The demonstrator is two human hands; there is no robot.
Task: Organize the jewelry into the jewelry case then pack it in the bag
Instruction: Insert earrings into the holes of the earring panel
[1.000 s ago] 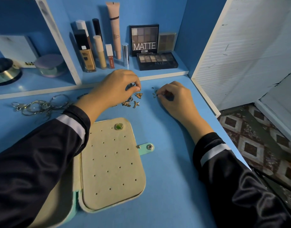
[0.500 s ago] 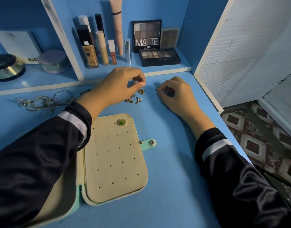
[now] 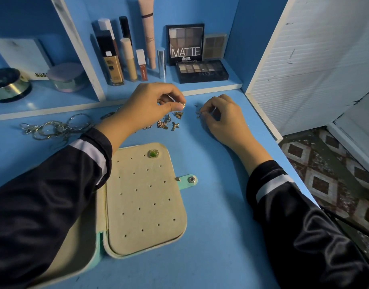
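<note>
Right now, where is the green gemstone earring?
Head view: the green gemstone earring sits near the top edge of the beige perforated jewelry case panel, right of the left sleeve.

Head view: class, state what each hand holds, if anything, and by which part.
The left hand pinches a small gold earring between thumb and fingertip; the right hand pinches another small piece. Which part of either cannot be told.

My left hand (image 3: 150, 107) has lifted a small gold earring (image 3: 183, 104) off the pile, now at twelve o'clock above the bee charms (image 3: 178, 115).
</note>
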